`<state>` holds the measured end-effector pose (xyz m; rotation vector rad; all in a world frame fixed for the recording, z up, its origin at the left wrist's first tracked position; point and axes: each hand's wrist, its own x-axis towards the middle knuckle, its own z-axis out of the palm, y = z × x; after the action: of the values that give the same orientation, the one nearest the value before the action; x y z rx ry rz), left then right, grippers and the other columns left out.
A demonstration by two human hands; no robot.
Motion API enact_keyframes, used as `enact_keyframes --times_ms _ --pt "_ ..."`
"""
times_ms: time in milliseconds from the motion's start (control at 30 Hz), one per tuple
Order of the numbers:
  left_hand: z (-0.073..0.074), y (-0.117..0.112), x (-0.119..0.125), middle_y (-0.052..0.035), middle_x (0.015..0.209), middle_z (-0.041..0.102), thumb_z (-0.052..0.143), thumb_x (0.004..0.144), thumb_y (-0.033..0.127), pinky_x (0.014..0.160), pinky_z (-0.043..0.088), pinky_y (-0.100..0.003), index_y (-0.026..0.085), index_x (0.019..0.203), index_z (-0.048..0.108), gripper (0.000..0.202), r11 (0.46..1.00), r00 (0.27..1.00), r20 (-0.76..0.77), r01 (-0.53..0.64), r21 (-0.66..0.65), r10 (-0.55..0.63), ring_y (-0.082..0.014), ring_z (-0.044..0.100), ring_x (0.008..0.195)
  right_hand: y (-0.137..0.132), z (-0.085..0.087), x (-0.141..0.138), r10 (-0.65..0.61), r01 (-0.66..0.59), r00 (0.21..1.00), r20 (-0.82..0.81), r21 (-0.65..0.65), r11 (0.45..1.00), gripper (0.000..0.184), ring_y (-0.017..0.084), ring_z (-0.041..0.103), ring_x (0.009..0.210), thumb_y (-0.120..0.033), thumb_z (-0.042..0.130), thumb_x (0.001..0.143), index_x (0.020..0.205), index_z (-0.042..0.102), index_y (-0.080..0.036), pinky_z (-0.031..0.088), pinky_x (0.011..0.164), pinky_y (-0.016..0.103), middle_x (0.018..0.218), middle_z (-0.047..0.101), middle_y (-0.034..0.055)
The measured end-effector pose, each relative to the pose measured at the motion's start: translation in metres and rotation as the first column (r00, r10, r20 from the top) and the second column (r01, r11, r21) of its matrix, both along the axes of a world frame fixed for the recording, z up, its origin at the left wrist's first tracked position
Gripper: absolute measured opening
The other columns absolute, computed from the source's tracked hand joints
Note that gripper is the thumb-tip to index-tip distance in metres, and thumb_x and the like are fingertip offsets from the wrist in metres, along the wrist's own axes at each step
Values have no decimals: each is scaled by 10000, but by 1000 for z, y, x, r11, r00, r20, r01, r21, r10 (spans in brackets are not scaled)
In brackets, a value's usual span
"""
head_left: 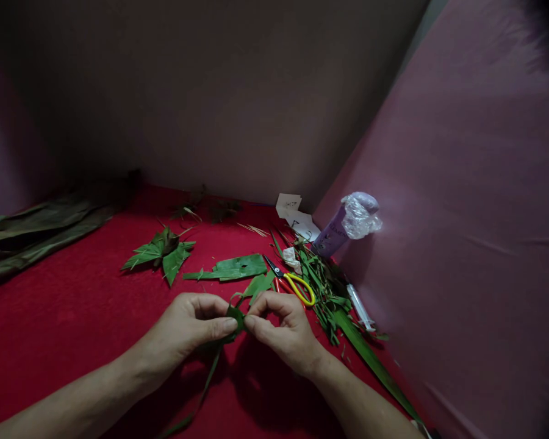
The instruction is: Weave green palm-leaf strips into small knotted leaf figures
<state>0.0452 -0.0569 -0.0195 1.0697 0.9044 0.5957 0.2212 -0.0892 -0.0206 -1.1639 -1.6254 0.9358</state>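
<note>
Between my two hands is a small folded piece of green leaf (236, 316), with a long thin strip trailing down from it toward the lower left. My left hand (196, 326) pinches its left side between thumb and fingers. On the other side, the thumb and forefinger of my right hand (281, 326) close on its right edge. Just beyond the right hand lie scissors (299, 286) with one yellow and one red handle, blades pointing up and left. Cut flat leaf pieces (240, 267) rest on the red cloth ahead of my hands.
A folded leaf shape (161, 253) sits at left centre. Leaf scraps (322, 283) are heaped at right, near a syringe (360, 308) and a purple container (332, 235) topped with clear plastic. Large dried leaves (41, 228) lie far left. White cards (302, 224) stand near the back wall.
</note>
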Motion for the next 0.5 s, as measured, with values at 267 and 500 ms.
enact_keyframes --times_ms 267,500 --pt "0 1 2 40 534 598 770 590 272 486 332 -172 163 604 674 146 997 998 17 -62 39 62 -66 460 494 0 -1 1 4 -8 998 59 62 998 138 106 507 571 -186 597 751 616 590 -163 401 590 233 595 573 -10" --pt "2 -2 3 20 529 622 795 543 279 490 352 -193 154 581 671 180 994 995 -22 -101 36 102 -92 500 495 0 0 3 33 -39 997 74 93 995 165 104 497 543 -209 593 760 603 576 -166 408 551 227 580 565 -9"
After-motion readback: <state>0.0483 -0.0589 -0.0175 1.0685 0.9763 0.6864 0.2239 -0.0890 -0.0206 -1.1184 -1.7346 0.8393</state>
